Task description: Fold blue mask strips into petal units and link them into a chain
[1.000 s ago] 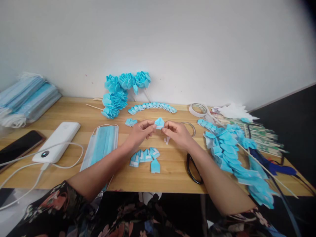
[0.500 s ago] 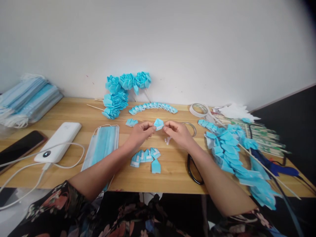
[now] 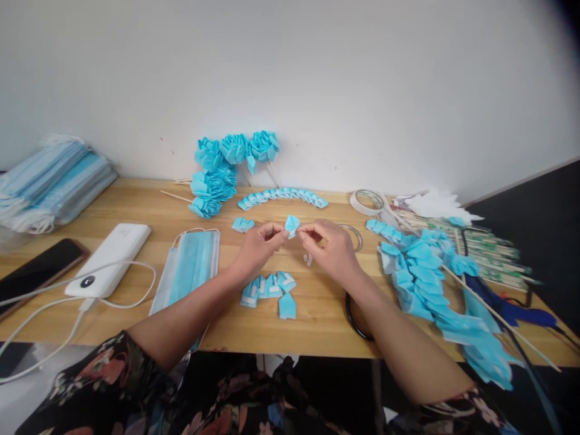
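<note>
Left hand (image 3: 259, 246): curled, thumb and forefinger closed on the left edge of the blue piece (image 3: 292, 222).
Right hand (image 3: 331, 246): partly curled, thumb and forefinger brought together at the lower right edge; whether the blue piece or its white strip is pinched cannot be told.
Blue piece: held between both hands' fingertips, above the table (image 3: 317, 329).
Scraps (image 3: 308, 260): scattered just below the right hand.
Folded group (image 3: 272, 287): laid nearer the table's front edge, one single piece (image 3: 287, 306) placed below it.
Small pair (image 3: 243, 225): set just left of the left hand.
Ring (image 3: 359, 237): partly hidden by the right hand.
Black loop (image 3: 350, 320): partly covered by the right forearm.
Mask (image 3: 193, 260): laid flat, overlapped by the left forearm.
Arc (image 3: 283, 193): lined up behind the hands.
Tape (image 3: 368, 211): laid right of the arc.
Blue flowers (image 3: 215, 181): heaped towards the wall.
Blue heap (image 3: 421, 278): spread at the right.
Power bank (image 3: 111, 260): placed beside the phone (image 3: 40, 275), far left.
</note>
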A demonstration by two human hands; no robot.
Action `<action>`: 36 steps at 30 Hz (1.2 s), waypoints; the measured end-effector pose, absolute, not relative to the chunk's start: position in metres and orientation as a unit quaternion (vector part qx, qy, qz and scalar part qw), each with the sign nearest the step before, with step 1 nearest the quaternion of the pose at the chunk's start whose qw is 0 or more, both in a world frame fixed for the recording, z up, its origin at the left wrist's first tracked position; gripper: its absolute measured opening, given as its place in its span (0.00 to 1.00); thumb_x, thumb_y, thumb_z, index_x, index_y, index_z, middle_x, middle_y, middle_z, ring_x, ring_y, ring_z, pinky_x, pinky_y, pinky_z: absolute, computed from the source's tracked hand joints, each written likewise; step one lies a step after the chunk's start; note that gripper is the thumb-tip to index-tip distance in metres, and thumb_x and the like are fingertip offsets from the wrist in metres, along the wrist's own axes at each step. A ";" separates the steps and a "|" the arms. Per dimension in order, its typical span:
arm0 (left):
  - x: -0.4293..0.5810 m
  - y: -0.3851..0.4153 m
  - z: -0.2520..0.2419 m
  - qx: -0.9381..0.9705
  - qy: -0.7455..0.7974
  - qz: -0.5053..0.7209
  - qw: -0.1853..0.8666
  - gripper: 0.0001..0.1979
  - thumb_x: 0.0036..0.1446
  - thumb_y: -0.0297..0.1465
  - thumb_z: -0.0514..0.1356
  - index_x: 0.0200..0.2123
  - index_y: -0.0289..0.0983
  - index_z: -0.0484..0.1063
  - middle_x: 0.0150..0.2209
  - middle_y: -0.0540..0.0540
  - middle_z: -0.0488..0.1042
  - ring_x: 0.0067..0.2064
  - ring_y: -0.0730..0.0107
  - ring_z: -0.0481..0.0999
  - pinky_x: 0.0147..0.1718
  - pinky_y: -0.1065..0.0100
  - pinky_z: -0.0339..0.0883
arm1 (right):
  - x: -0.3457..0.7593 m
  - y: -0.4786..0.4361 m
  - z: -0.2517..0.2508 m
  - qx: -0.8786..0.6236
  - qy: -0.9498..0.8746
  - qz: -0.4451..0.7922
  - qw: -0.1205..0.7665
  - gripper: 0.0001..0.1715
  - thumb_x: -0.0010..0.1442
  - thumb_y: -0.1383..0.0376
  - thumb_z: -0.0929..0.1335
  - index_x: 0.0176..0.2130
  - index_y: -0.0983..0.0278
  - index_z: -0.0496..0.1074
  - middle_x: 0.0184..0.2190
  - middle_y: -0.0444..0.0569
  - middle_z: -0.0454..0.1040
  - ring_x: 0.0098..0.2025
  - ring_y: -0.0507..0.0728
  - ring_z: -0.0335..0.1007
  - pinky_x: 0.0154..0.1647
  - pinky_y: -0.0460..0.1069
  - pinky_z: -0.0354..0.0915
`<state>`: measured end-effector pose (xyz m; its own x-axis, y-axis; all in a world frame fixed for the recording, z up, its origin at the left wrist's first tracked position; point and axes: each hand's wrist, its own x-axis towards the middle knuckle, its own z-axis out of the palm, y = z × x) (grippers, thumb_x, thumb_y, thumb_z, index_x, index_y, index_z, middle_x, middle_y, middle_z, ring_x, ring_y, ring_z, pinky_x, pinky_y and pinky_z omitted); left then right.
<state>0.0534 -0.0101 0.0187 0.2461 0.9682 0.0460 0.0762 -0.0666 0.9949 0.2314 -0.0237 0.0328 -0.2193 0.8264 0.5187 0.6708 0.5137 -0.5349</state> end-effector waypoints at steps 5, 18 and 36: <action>0.054 -0.012 0.021 0.603 0.431 0.428 0.518 0.11 0.54 0.37 0.59 0.28 0.35 0.70 0.23 0.53 0.64 0.26 0.77 0.60 0.26 0.72 0.54 | 0.232 -0.022 0.030 -0.473 -0.793 0.092 0.372 0.05 0.59 0.67 0.67 0.33 0.60 0.73 0.28 0.45 0.75 0.33 0.55 0.70 0.36 0.49 0.62; 0.055 -0.013 0.022 0.644 0.436 0.427 0.461 0.09 0.55 0.33 0.59 0.27 0.34 0.71 0.25 0.51 0.69 0.29 0.75 0.65 0.31 0.71 0.57 | 0.231 -0.022 0.028 -0.491 -0.765 0.189 0.371 0.05 0.58 0.66 0.67 0.32 0.62 0.74 0.26 0.43 0.75 0.29 0.52 0.69 0.33 0.46 0.61; 0.055 -0.012 0.022 0.641 0.438 0.430 0.461 0.09 0.54 0.35 0.59 0.27 0.34 0.71 0.24 0.52 0.67 0.28 0.75 0.63 0.29 0.71 0.56 | 0.232 -0.022 0.029 -0.493 -0.753 0.234 0.369 0.08 0.59 0.64 0.66 0.33 0.62 0.76 0.27 0.44 0.76 0.29 0.52 0.69 0.32 0.46 0.61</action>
